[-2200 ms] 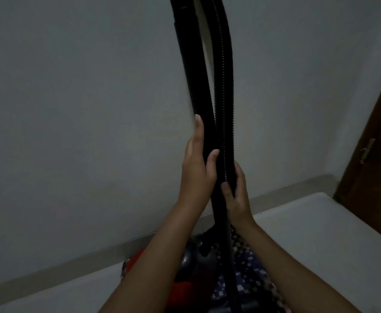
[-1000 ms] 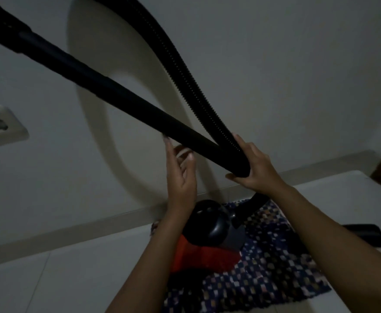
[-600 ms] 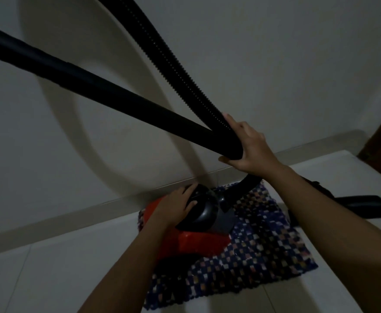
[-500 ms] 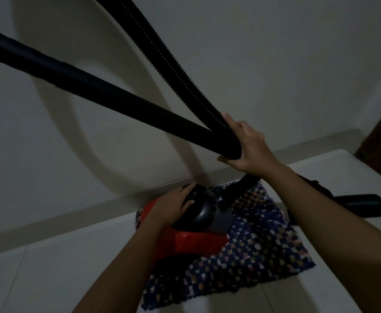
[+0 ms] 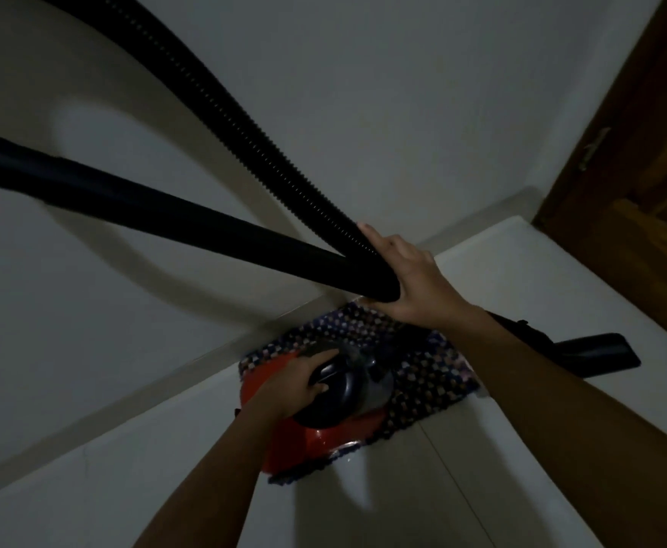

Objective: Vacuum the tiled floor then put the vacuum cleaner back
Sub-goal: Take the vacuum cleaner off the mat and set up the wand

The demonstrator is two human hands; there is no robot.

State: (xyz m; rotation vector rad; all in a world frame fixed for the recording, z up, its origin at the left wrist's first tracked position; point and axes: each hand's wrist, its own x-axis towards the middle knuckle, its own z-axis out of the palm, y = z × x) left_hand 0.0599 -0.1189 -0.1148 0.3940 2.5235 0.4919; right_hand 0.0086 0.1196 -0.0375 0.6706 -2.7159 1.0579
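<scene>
A red and black vacuum cleaner [image 5: 324, 433] sits on a checkered mat [image 5: 422, 373] by the wall. My left hand [image 5: 298, 383] grips the black handle on top of the canister. My right hand [image 5: 407, 276] holds the smooth black tube [image 5: 165, 215] together with the ribbed black hose [image 5: 244, 120] where the two meet above the mat. The tube runs off to the left edge and the hose arcs up to the top left. A black floor nozzle [image 5: 596, 354] lies on the white tiled floor [image 5: 541, 278] to the right, partly hidden behind my right forearm.
A plain white wall [image 5: 403, 92] with a pale baseboard [image 5: 146, 385] stands just behind the vacuum. A dark wooden door [image 5: 640, 172] with a metal handle fills the right edge. The room is dim.
My left hand left the tube, dropped to the canister and closed on its handle. The tube and hose swung from upright to slanting left. The view shifted left, so the door came back into sight.
</scene>
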